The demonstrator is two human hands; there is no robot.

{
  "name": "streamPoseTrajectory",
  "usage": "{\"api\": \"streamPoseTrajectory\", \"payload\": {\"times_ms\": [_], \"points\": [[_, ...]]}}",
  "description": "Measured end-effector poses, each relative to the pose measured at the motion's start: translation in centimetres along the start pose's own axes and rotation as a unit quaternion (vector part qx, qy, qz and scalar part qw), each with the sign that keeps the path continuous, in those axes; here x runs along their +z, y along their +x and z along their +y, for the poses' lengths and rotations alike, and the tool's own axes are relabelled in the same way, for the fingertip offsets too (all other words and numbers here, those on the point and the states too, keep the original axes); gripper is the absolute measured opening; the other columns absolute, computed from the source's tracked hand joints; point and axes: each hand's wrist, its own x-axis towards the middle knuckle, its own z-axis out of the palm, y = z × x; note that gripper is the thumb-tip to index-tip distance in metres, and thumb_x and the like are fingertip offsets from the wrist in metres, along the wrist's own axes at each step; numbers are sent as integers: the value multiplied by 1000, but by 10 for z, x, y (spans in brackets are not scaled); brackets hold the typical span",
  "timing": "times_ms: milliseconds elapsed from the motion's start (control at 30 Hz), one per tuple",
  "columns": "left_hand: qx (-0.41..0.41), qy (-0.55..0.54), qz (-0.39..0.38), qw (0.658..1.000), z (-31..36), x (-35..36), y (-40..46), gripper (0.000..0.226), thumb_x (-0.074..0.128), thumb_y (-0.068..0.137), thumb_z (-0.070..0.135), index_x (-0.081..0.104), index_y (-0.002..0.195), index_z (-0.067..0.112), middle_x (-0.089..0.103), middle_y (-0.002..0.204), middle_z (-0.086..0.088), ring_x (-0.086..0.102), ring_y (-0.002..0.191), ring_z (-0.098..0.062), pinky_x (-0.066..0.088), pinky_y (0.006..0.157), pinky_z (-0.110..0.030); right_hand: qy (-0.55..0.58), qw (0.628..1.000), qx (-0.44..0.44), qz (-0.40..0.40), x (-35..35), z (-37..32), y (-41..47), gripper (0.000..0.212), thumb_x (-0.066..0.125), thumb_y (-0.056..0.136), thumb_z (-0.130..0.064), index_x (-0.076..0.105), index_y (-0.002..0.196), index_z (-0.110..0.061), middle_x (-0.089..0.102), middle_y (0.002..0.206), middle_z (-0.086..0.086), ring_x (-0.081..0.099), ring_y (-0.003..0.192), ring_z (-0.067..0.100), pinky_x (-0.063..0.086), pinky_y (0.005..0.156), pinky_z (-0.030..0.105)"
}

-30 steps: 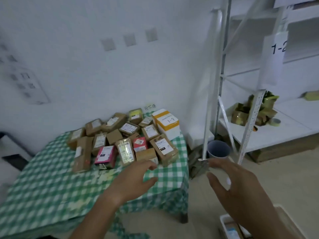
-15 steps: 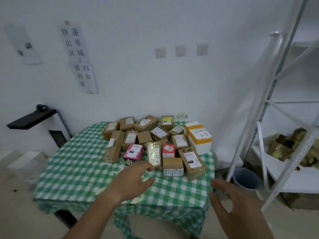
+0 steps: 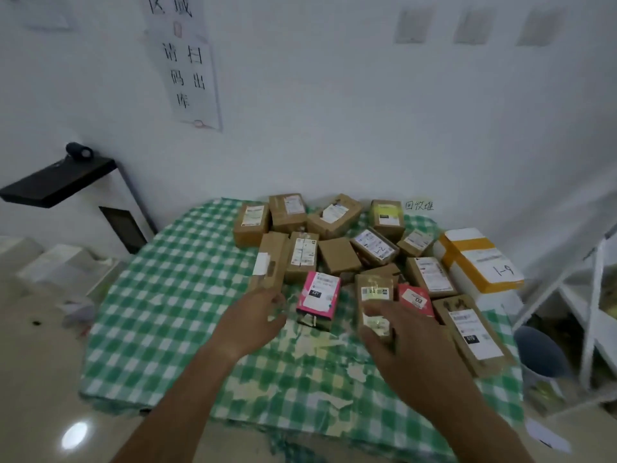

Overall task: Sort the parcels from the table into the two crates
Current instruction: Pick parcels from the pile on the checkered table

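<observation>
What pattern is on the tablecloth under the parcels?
Green and white checks on the tablecloth, worn pale in patches near the front; the head view shows it.

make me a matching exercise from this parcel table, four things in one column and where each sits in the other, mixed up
Things:
1. pink parcel
2. white and yellow parcel
3. left hand
4. black shelf

Places:
a. on the wall, left of the table
b. far right of the pile, marked 1-9
c. at the near end of the long brown parcel
d. front of the pile, between the two hands

Pairs: 1-d, 2-b, 3-c, 4-a
</observation>
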Motion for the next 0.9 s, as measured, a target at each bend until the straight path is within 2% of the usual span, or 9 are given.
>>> {"api": "streamPoseTrajectory", "payload": {"times_ms": [200, 300, 400, 500, 567, 667, 733, 833, 900], "points": [[-58, -11, -29, 998, -69, -6, 91, 28, 64, 98, 32, 65, 123, 21, 60, 115, 8, 58, 102, -15, 45, 84, -31, -41, 997, -20, -59, 50, -42, 114, 43, 55, 101, -45, 52, 142, -34, 62, 135, -10, 56, 115, 8, 39, 88, 19], [-57, 44, -76, 995, -86, 9, 126, 31, 59, 102, 28, 65, 125, 9, 65, 126, -13, 62, 108, -28, 52, 91, -40, -42, 997, -20, -60, 57, -50, 143, 39, 57, 101, -40, 56, 139, -30, 66, 127, -7, 60, 110, 13, 51, 89, 28], [-125, 45, -91, 987, -105, 33, 150, 47, 53, 103, 46, 56, 135, 12, 56, 134, -18, 56, 122, -36, 48, 105, -51, -47, 997, -13, -55, 62, -52, 160, 36, 60, 100, -37, 59, 135, -28, 68, 119, -7, 60, 103, 13, 52, 85, 29], [-220, -20, -75, 972, -123, 58, 168, 61, 44, 98, 66, 55, 133, 16, 60, 130, -14, 59, 117, -33, 50, 103, -50, -55, 997, -5, -52, 65, -47, 168, 36, 60, 100, -37, 59, 135, -30, 66, 117, -10, 54, 98, 7, 45, 82, 25], [-244, -26, -64, 967, -133, 72, 179, 62, 57, 91, 67, 56, 129, 17, 63, 124, -12, 62, 111, -30, 54, 98, -48, -63, 997, 0, -47, 67, -42, 171, 35, 59, 100, -39, 58, 134, -32, 65, 115, -12, 51, 97, 6, 42, 82, 23], [-263, 2, -51, 963, -141, 84, 187, 76, 78, 79, 63, 49, 133, 18, 57, 128, -13, 59, 116, -32, 53, 98, -47, -74, 996, 3, -40, 71, -36, 175, 31, 57, 100, -40, 59, 130, -32, 60, 104, -15, 45, 90, 2, 38, 78, 22], [-273, -12, -45, 961, -144, 91, 191, 83, 84, 76, 58, 44, 135, 15, 56, 129, -14, 59, 117, -34, 53, 98, -49, -76, 996, 7, -41, 72, -31, 175, 30, 56, 100, -41, 59, 127, -31, 62, 108, -14, 43, 91, 1, 37, 77, 22], [-291, -97, -38, 951, -148, 99, 198, 89, 92, 73, 41, 40, 139, 13, 62, 123, -12, 63, 112, -33, 55, 95, -50, -73, 996, 19, -46, 72, -25, 176, 26, 56, 99, -43, 59, 123, -33, 64, 113, -13, 44, 94, 2, 40, 77, 24], [-308, -159, -27, 937, -149, 100, 201, 87, 92, 73, 37, 38, 137, 12, 64, 118, -11, 64, 102, -29, 54, 89, -44, -77, 996, 23, -49, 70, -21, 177, 28, 57, 99, -44, 59, 125, -34, 64, 117, -14, 49, 99, 5, 44, 81, 26]]}}
